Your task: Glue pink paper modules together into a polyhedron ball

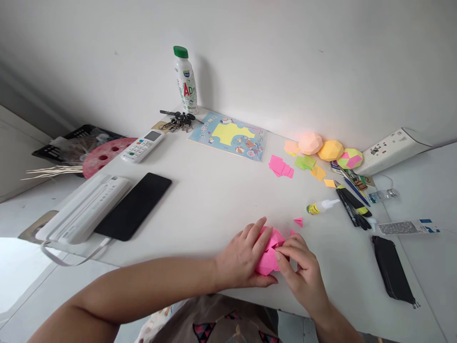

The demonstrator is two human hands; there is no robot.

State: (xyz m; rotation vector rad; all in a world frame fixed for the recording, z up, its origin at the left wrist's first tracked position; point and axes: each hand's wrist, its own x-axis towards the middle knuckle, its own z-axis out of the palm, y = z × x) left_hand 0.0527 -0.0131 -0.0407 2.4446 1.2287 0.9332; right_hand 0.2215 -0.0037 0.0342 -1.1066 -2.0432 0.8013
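A pink folded-paper ball (268, 261) with a dark gap in its surface rests near the table's front edge. My left hand (246, 255) wraps round its left side, fingers over the top and thumb below. At the gap, the thumb and index finger of my right hand (300, 264) pinch together against the paper; whatever lies between those fingertips is too small to make out. Just beyond the ball sits a small pink paper piece (299, 222), and another pink bit peeks out above my right fingers. A glue bottle (322, 206) lies on its side farther back.
Finished paper balls (310, 143) stand by the wall, with pink paper sheets (281, 166) before them. Scissors (360, 219), a cutter and pens lie right, near a black pouch (392, 269). On the left are a phone (135, 206), power strip (84, 209), remote (143, 146), keys and a bottle (186, 85).
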